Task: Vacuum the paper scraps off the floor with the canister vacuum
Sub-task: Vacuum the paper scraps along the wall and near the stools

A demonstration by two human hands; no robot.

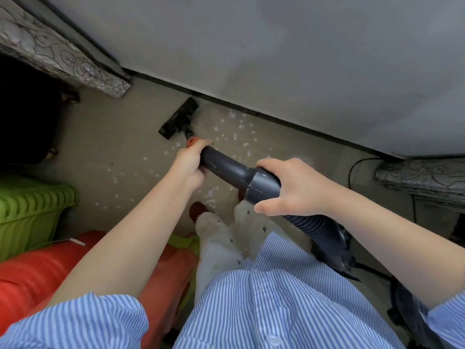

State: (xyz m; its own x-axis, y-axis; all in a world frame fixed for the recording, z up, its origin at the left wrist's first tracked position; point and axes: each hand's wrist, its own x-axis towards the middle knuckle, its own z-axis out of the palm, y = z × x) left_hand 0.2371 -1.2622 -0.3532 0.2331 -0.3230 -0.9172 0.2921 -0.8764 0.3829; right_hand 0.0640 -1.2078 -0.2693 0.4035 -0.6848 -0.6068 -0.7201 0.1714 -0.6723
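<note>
Your left hand [188, 163] is clenched around the dark grey plastic wand [221, 165] of the canister vacuum, just behind its orange collar [192, 141], fingers [201, 144] wrapped over the top. Your right hand [297, 190] grasps the thicker handle end [261, 183], where the smooth tube meets the ribbed black hose [309, 222], thumb along the near side. The hose drops down beside your right leg toward a dark body at the lower right, only partly in view.

The flat black floor nozzle [180, 117] sits on the beige floor [113, 137], its far corner close to the dark skirting [276, 117] at the foot of the grey wall [276, 59]. The small white paper scraps [236, 129] lie scattered on the floor to the right of the nozzle, under the wand and back toward your feet.

Things crowd you on the left: a ribbed green plastic basket [32, 210], glossy red plastic pieces [45, 268] close against your left leg, and a dark opening under patterned grey cloth [63, 56] with swirl motifs. On the right a similar patterned dark edge [422, 177] juts in, with a thin black cable [357, 167] curving on the floor beside it. Your blue-and-white striped shirt [276, 303] and pale trousers [221, 243] fill the lower view.
</note>
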